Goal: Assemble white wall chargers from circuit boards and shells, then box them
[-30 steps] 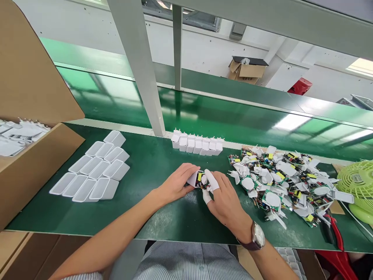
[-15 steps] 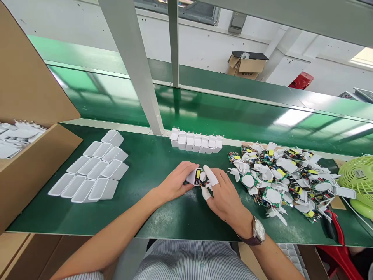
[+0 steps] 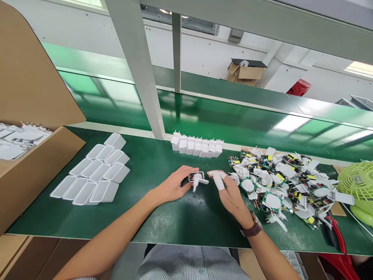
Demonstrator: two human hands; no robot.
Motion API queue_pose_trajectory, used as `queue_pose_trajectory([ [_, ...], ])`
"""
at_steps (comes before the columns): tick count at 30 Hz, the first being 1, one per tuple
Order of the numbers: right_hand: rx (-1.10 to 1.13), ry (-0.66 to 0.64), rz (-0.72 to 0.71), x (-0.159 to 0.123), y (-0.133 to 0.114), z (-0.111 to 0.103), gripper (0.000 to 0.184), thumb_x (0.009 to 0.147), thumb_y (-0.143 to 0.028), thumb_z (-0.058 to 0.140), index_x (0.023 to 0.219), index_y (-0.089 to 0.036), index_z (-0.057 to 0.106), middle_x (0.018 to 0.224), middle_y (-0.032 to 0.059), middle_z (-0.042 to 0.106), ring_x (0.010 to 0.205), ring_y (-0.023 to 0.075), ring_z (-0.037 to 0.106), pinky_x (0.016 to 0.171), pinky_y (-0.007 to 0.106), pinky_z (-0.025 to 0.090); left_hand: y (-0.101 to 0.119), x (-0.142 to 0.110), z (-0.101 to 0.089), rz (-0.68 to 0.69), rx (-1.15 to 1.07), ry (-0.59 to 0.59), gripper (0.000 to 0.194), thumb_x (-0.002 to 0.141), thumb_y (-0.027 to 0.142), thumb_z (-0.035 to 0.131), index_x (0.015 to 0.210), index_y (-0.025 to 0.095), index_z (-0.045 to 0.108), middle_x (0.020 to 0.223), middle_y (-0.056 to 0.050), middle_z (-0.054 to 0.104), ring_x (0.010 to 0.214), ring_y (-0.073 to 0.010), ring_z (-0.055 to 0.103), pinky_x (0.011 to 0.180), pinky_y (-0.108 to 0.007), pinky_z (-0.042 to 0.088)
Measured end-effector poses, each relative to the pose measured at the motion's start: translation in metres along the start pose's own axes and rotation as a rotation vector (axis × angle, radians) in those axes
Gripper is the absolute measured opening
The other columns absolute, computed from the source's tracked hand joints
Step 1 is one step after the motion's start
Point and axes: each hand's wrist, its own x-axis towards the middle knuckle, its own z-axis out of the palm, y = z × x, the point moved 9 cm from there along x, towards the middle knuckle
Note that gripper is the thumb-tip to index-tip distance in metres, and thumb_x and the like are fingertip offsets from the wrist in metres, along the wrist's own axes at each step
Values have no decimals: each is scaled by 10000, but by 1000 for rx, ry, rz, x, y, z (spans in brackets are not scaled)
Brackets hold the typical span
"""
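My left hand [image 3: 176, 184] is closed around a white plastic charger housing [image 3: 202, 174] at the middle of the bench. Dark circuit parts show inside its open end. A white plug piece [image 3: 196, 181] sticks out of that opening, with one flat part pointing right. Just right of the housing, my right hand [image 3: 231, 195] is held apart from it, fingers stretched out and nothing visible in them. White covers wrap some of its fingers. Behind the hands stands a row of closed white chargers [image 3: 197, 147]. Empty white housings [image 3: 98, 170] are grouped to the left.
A heap of circuit boards with white plug parts [image 3: 274, 186] covers the right side. Beyond it are a green fan [image 3: 356, 181] and red-handled pliers [image 3: 338, 235]. An open cardboard box [image 3: 43, 171] of white parts stands at left. A grey post [image 3: 140, 74] rises behind.
The circuit board has gone deeper into the housing, and the plug piece now hangs at its opening. My right hand has let go and moved right. The camera view has tilted slightly.
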Motion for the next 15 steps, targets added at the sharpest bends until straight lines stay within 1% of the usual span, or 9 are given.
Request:
queue_pose_trajectory([
  [1,11,6,-41,1,-1,0,238,1022,-255,485,1169,-224,669,1196,97,703,1119,225,675,997,428,559,-5,0,-1,-41,-22,5,474,999,243,542,1469,239,478,1364,-122,619,1193,-244,633,981,-406,579],
  [2,12,-17,-100,3,-3,3,235,1010,-238,508,1174,-230,675,1244,100,683,1165,226,656,1024,433,547,-9,0,-2,-77,-46,12,481,1006,255,532,1481,234,460,1374,-120,624,1184,-243,652,974,-400,586],
  [3,6,-56,-166,4,-7,9,260,994,-222,536,1221,-237,664,1305,106,653,1216,228,631,1055,438,532,-11,-1,-2,-103,-75,20,504,1009,275,535,1501,232,432,1385,-120,626,1192,-247,659,986,-406,584],
  [5,-33,-147,-278,4,-14,24,368,983,-190,556,1343,-254,606,1409,116,586,1291,227,586,1088,438,515,-12,-1,-2,-128,-150,29,574,1015,308,548,1550,241,352,1429,-125,606,1260,-258,636,1058,-443,548],
  [7,-122,-182,-357,5,-17,36,411,980,-176,569,1382,-258,582,1417,125,575,1282,232,595,1065,436,539,-10,-2,-1,-136,-222,26,645,1026,329,543,1597,267,251,1523,-128,527,1354,-260,572,1135,-476,489],
  [10,-233,-147,-432,8,-17,46,391,974,-159,574,1351,-253,613,1307,127,635,1158,230,670,951,399,611,-4,-2,-2,-131,-259,33,715,1049,335,505,1634,305,97,1631,-125,384,1478,-258,433,1208,-511,396],
  [13,-219,-88,-469,10,-17,45,402,969,-138,564,1350,-256,616,1235,119,660,1069,214,705,871,357,639,1,-3,-6,-84,-237,62,802,1050,337,502,1636,310,-45,1662,-151,309,1527,-273,347,1225,-561,343],
  [15,-180,-49,-493,10,-21,40,425,964,-124,554,1362,-265,605,1229,116,660,1073,212,703,876,358,638,3,-3,-7,-50,-214,69,871,1039,364,524,1627,306,-116,1674,-173,262,1538,-291,318,1228,-593,309],
])
